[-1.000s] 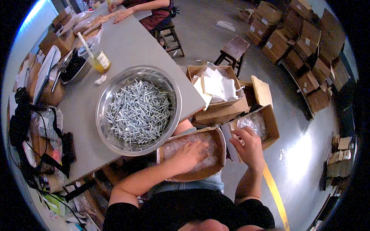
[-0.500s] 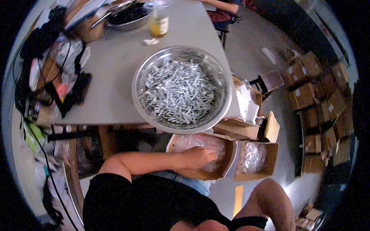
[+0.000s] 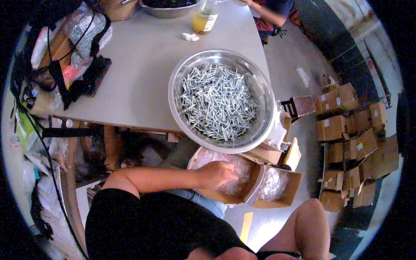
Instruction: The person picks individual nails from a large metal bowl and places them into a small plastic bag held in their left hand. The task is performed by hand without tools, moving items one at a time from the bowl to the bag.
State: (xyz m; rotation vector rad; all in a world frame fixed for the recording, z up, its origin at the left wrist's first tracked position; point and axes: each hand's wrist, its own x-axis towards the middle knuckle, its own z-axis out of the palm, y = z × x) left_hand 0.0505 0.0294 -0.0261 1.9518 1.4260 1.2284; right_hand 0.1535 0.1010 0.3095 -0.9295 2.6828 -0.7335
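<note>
My left hand [image 3: 218, 174] is over an open cardboard box [image 3: 249, 190] with clear plastic bags [image 3: 234, 162] inside. Its fingers are curled closed, and whatever they may hold is hidden. My right arm [image 3: 310, 223] is bent at the lower right, with the hand itself out of the picture. Just beyond the box, a large steel bowl [image 3: 177, 108] full of silvery screws or nails [image 3: 219, 102] sits at the table's corner, partly over its edge.
A smaller box [image 3: 288, 190] of clear plastic adjoins the first. On the grey table [image 3: 134, 78] stand a cup of yellow drink [image 3: 204, 22], a crumpled tissue [image 3: 190, 37] and another metal bowl [image 3: 169, 11]. Stacked cartons [image 3: 333, 130] line the right; a person [image 3: 268, 17] sits beyond the table.
The whole view has shifted, so the table and bowl appear farther right. My left hand stays curled over the same box, slightly farther left in the picture.
</note>
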